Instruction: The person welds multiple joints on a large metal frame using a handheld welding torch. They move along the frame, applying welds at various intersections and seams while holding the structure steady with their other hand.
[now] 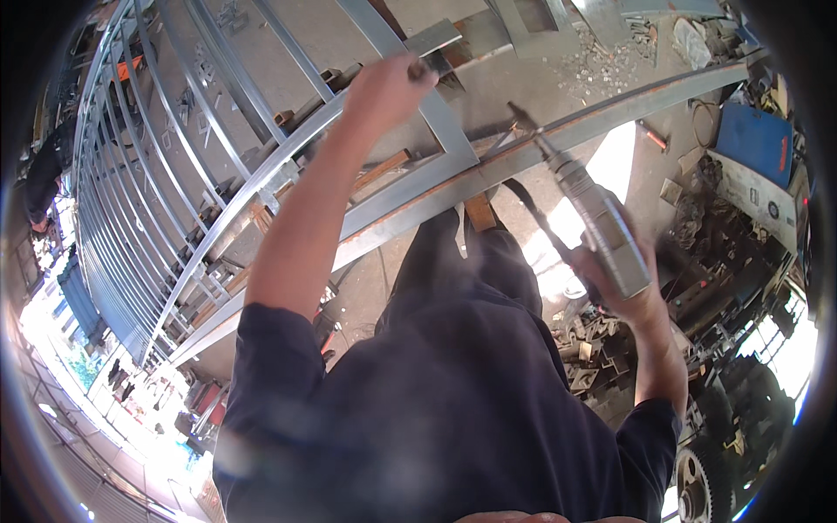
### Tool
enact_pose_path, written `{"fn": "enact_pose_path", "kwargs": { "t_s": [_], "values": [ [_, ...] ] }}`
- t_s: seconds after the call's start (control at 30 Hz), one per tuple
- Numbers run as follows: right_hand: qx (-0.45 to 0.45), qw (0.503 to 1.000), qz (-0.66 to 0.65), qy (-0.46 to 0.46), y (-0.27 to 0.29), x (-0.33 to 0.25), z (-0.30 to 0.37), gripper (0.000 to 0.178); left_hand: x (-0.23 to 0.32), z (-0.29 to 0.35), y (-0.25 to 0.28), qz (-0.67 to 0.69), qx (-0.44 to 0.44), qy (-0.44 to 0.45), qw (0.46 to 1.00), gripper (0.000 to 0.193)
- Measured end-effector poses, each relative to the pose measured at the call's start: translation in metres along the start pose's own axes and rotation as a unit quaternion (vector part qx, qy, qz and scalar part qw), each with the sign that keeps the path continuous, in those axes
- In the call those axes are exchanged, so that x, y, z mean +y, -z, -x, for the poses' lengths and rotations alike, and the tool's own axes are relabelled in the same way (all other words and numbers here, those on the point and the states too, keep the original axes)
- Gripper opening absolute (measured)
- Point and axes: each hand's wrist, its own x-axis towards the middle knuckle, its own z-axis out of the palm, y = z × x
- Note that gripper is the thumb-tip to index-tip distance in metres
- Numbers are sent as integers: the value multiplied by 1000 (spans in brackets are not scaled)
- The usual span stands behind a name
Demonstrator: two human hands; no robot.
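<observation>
Left hand: your left hand (388, 94) is raised over the metalwork with its fingers curled, close to a flat plate (433, 38); whether they grip anything, you cannot tell from this view.
Right hand: the fingers of your right hand (641, 303) are wrapped around the power tool (613, 240).
Power tool: held to the right of your legs, narrow end pointing forward and left, its tip over the long beam (602, 125); contact is unclear.
Beam: runs crosswise in front of you, beside the corner of a flat grey frame (459, 155).
Left side: a large barred grille (202, 148); beyond it, another person (45, 179).
Right side: a blue panel (751, 144) and a toothed wheel (693, 490).
</observation>
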Motion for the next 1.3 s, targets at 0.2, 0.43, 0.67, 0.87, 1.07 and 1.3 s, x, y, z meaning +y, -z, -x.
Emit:
{"fn": "enact_pose_path", "kwargs": {
  "t_s": [0.2, 0.43, 0.67, 0.87, 1.07, 1.3],
  "values": [
    [-31, 997, -40, -58, -4, 16, 26, 78, -10, 94, -101, 53, 73, 55, 994, 37],
    [-43, 990, -109, -79, -11, 30, 41, 79, -12, 82, -107, 99, -75, 175, 977, 58],
    [-100, 976, -151, -118, -11, 36, 44, 81, -12, 78, -110, 218, -60, 227, 947, 61],
    [-98, 972, -176, -117, -11, 41, 44, 82, -12, 78, -108, 219, -75, 227, 946, 62],
    [-90, 977, -169, -91, -6, 44, 45, 81, -7, 96, -95, 82, -84, 175, 978, 64],
    [-58, 965, -191, -171, 7, 25, 39, 64, -32, 140, -105, -76, 19, 143, 987, 68]
  ]
}}
